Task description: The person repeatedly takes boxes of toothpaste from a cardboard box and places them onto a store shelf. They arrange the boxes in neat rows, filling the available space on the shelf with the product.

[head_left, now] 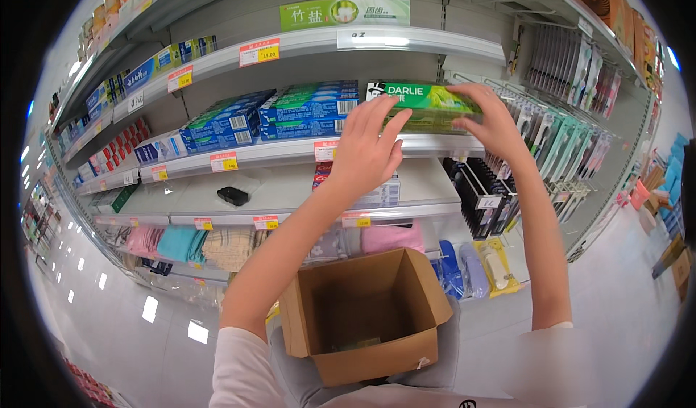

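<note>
Both my arms reach up to the right end of a store shelf, where a small stack of green toothpaste boxes (428,122) stands on the ledge. My left hand (366,147) is at the stack's left end, its fingers curled against the front and top. My right hand (493,122) clasps the right end between thumb and fingers. Blue toothpaste boxes (308,111) sit in rows just left of my left hand. Below my arms an open cardboard box (402,361) rests on a grey stool (446,339); something flat and greenish lies at its bottom.
Toothbrush packs (558,147) hang on hooks to the right. The lower shelf (290,190) bears a dark object (233,196) and a few cartons. Folded towels (185,243) and slippers (451,267) are beneath. Price tags (225,162) line the shelf edges.
</note>
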### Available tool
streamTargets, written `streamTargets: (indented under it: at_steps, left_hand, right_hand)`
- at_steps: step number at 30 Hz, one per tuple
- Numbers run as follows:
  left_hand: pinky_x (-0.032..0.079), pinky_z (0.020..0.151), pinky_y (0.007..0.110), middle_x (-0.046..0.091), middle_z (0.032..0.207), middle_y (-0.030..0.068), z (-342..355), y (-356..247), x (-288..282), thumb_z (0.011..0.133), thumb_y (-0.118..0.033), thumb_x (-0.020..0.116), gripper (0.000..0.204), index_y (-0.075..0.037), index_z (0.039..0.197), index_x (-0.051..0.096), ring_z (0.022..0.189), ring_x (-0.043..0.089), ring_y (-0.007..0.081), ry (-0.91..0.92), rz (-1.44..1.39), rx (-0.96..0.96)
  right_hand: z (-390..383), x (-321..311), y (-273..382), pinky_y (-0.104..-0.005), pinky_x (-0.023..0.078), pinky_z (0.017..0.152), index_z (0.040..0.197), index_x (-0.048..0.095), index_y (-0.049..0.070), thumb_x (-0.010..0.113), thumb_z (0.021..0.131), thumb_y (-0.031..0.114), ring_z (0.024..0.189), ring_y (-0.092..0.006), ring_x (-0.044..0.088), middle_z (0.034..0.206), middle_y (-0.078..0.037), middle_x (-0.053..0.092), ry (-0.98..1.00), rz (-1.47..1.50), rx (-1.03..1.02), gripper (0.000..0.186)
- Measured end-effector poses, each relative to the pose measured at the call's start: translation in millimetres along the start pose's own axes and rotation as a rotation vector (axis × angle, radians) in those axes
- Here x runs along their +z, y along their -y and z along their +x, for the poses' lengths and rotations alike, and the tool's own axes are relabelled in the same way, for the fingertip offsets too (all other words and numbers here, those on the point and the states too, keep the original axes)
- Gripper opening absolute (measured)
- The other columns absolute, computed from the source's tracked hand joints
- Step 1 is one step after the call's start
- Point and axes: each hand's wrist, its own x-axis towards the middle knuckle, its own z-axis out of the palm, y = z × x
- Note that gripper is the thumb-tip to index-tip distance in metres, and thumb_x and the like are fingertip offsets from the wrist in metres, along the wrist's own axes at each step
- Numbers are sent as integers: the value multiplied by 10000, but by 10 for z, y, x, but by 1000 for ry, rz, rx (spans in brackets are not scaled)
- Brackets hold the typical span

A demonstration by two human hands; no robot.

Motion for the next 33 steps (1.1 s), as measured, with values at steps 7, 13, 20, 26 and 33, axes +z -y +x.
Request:
streamTargets:
  at_steps: [7, 13, 20, 26, 33]
  left_hand:
    - [335, 1117, 487, 482, 1402, 198, 7, 186, 691, 883, -229, 635, 524, -16, 1345, 509, 1321, 446, 362, 179, 51, -90]
    - [316, 1137, 507, 488, 1428, 198, -186, 311, 791, 920, -339, 598, 509, -23, 1317, 561, 1357, 425, 325, 197, 232, -126]
    - [362, 1099, 473, 535, 1381, 193, -261, 335, 873, 911, -324, 600, 485, -22, 1290, 580, 1314, 473, 326, 152, 206, -125]
    - [374, 1084, 442, 553, 1358, 172, -208, 322, 860, 897, -268, 607, 448, -24, 1272, 582, 1300, 493, 307, 134, 165, -133]
    - [392, 1053, 464, 538, 1350, 163, -262, 143, 641, 797, -152, 676, 457, -63, 1237, 588, 1276, 493, 357, -120, -13, -74]
  right_hand:
    - [278, 435, -1052, -412, 481, 1004, 1345, 583, 99, 813, 756, 103, 1189, -334, 588, 1304, -153, 620, 252, 144, 180, 633]
    - [261, 509, -1060, -401, 487, 1013, 1338, 580, -2, 811, 799, 252, 1219, -336, 599, 1313, -196, 628, 108, 126, 347, 639]
    - [179, 605, -1277, -359, 505, 968, 1359, 552, -34, 784, 851, 279, 1122, -267, 638, 1308, -197, 636, 168, 258, 458, 640]
    - [156, 703, -1398, -366, 526, 933, 1399, 506, -35, 791, 846, 310, 1092, -280, 664, 1273, -238, 646, 69, 319, 510, 712]
    - [-102, 683, -988, -346, 503, 962, 1315, 578, -14, 717, 898, 273, 1104, -265, 666, 1203, -180, 686, -340, 9, 408, 524]
